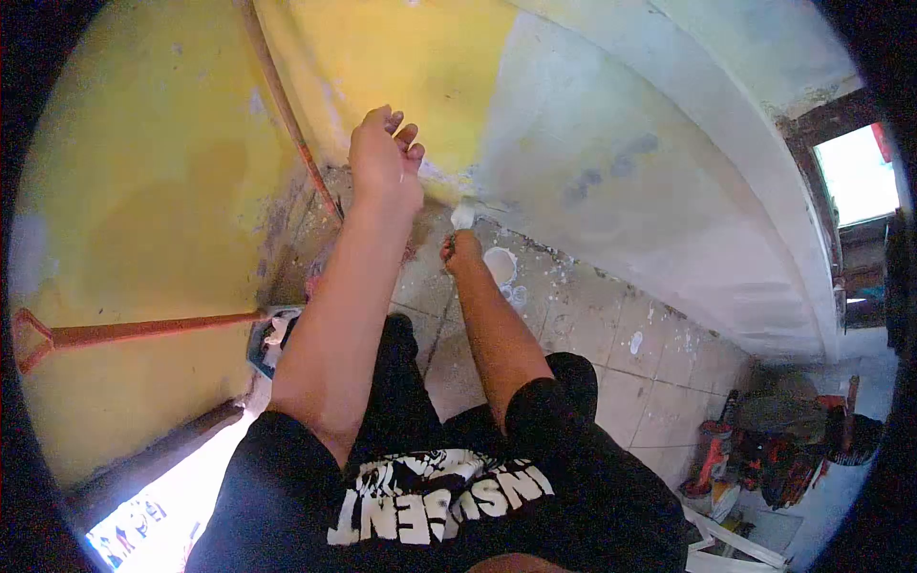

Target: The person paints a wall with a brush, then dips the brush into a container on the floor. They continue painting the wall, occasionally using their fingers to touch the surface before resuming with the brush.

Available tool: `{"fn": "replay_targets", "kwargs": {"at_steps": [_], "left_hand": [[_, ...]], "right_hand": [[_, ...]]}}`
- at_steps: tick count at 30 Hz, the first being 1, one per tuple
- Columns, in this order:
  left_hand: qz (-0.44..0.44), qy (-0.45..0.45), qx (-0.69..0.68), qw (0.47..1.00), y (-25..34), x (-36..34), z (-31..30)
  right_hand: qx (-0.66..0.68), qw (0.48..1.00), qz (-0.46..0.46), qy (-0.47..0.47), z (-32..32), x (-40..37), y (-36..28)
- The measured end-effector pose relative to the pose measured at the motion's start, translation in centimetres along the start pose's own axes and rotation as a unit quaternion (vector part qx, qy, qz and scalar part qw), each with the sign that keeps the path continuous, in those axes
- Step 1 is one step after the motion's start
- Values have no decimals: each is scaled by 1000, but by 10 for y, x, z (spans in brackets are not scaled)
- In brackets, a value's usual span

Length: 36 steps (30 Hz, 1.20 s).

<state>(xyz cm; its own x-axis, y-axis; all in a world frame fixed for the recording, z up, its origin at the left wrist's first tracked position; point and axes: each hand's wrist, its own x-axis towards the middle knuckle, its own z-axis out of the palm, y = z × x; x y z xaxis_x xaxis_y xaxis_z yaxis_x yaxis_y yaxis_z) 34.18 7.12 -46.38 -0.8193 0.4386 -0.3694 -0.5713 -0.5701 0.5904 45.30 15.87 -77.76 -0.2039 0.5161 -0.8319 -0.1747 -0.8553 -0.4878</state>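
My left hand is raised in front of the yellow wall, its fingers loosely bent and apart with nothing between them. Lower and to the right, my right hand is closed around the handle of a paintbrush. White covers its bristles, which are at the foot of the wall, where a whitish coat borders the yellow paint. A round container of white paint stands on the floor just right of that hand. The brush handle is mostly hidden by my fingers.
Spattered tiles cover the floor. A long pole leans in the corner. At left is a long-handled shovel with a red D-shaped grip. Several tools and dark items lie at right. A window is above them.
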Motion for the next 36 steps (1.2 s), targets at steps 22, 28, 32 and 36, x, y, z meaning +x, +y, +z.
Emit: {"fn": "replay_targets", "kwargs": {"at_steps": [22,28,32,36], "left_hand": [[-20,-7,23,1000,-27,4,3],[-4,6,33,999,-23,-4,6],[-2,-15,38,999,-24,-5,6],[-7,7,41,999,-25,-10,11]], "right_hand": [[-85,868,-461,-161,36,-174,-105],[-155,945,-281,-58,-17,-30,-10],[-114,985,-60,-113,-39,-32,3],[-154,971,-162,-88,-8,-77,-41]]}}
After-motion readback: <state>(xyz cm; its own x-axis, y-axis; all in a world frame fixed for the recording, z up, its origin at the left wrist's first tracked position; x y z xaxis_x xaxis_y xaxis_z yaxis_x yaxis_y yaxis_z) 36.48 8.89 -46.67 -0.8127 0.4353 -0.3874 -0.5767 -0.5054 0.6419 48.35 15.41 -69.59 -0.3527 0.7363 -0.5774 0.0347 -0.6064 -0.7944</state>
